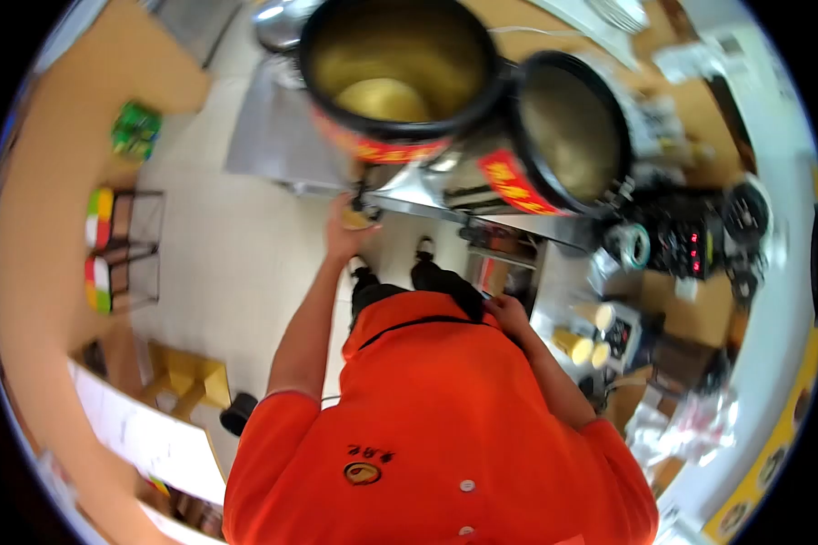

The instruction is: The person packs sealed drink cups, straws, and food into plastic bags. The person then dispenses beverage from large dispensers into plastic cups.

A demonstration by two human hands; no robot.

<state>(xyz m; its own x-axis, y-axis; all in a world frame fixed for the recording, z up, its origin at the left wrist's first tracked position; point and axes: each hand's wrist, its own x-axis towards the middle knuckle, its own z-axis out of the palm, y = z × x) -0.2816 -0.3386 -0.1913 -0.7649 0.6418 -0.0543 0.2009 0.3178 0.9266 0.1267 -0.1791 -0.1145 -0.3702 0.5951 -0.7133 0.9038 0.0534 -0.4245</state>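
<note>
My left hand [350,227] reaches forward to the front of a large black-rimmed pot [382,136] with a red label, at a small yellowish item [359,216] beneath a dark tap-like part [364,193]. Its fingers are partly hidden and blurred, so the grip is unclear. Down beside my hip, near the dark trousers, is my right hand [507,313], its fingers curled and partly hidden. A second black-rimmed pot [573,136] stands to the right of the first, also with a red label.
A metal counter [282,136] runs under the pots. Black equipment with red digits [691,245] and a device with pale cups [600,336] stand at the right. Stools [100,218] and an open cardboard box [186,381] are at the left.
</note>
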